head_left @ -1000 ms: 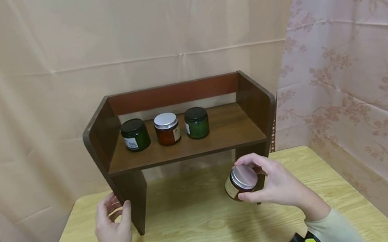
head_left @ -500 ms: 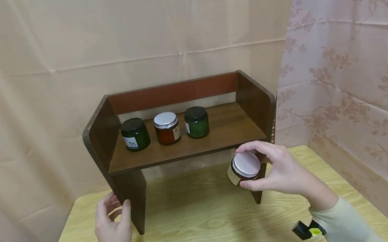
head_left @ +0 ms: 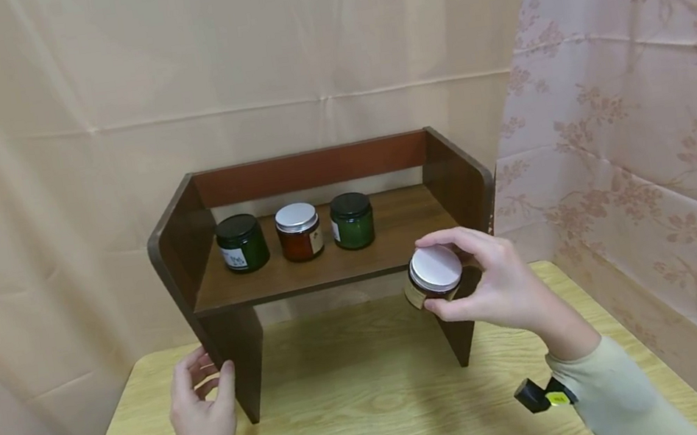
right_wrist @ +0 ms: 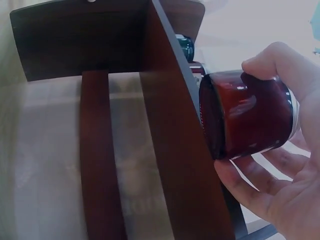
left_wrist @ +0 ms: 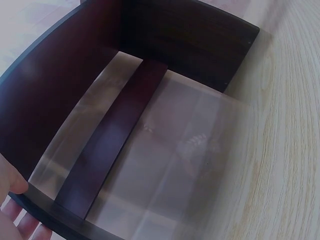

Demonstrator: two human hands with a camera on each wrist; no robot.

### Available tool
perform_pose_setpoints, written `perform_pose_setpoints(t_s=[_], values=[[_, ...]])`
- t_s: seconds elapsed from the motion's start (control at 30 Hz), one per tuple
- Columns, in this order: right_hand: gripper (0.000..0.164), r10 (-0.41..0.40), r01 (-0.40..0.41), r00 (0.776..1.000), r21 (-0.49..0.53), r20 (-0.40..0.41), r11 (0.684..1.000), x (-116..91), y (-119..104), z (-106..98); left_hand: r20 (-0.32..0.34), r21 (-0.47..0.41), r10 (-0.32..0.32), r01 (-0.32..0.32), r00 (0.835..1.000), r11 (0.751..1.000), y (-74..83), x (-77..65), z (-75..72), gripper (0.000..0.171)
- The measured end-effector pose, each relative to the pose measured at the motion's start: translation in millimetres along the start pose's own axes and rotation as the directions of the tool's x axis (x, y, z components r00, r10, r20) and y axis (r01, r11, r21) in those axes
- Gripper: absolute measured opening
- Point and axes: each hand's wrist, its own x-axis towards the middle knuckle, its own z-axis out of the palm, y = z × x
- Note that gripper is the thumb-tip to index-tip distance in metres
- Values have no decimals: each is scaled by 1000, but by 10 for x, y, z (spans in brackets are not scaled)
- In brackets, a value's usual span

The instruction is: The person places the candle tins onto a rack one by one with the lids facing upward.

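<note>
Raised before the right front edge of a dark brown wooden shelf (head_left: 412, 220), an amber glass jar (head_left: 436, 269) with a silver lid tilts forward in my right hand (head_left: 498, 284). Thumb and fingers grip it round its sides. In the right wrist view the amber jar (right_wrist: 252, 115) shows its base beside the shelf board's edge. My left hand (head_left: 205, 416) holds the front edge of the shelf's left side panel (head_left: 234, 352), thumb on one face and fingers on the other. On the shelf stand a green jar (head_left: 243, 247), an amber jar (head_left: 301, 241) and another green jar (head_left: 353, 228).
The shelf stands on a light wood table (head_left: 357, 424). Behind it hangs a beige curtain (head_left: 298, 46), with a floral curtain (head_left: 657, 129) on the right. A small black device with a yellow label (head_left: 544, 395) sits at the right sleeve.
My right hand has lifted the amber jar from below the board to about the height of its front edge. The left hand and the three jars on the shelf stay put.
</note>
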Motion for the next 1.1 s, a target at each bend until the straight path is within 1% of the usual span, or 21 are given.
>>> perform_pose_setpoints(t_s=[0.17,0.37,0.57,0.63,0.83,0.97,1.1], values=[[73,16,-16,999,-11,-35,1000,71,-13,-13,5,-1,-4,4,1000,1000,0,-3,3,41],[70,71,-74,995,-44,-72,996,171,-39,-19,9,-11,0,0,1000,1000,4,-4,2,42],[68,97,-101,990,-37,-107,994,333,-54,-21,7,-8,1,-1,1000,1000,11,-8,-5,41],[68,107,-114,987,-54,-119,992,401,-57,-18,6,-8,1,-1,1000,1000,9,-10,-7,41],[70,146,-166,978,-136,-148,977,617,-43,19,4,-15,3,-3,1000,1000,-5,-12,-6,41],[68,177,-202,970,-143,-166,969,721,18,75,9,-16,4,-4,1000,1000,-12,-10,-3,41],[68,237,-263,955,-140,-179,954,787,100,128,10,-14,4,-4,1000,1000,-17,-9,-5,41]])
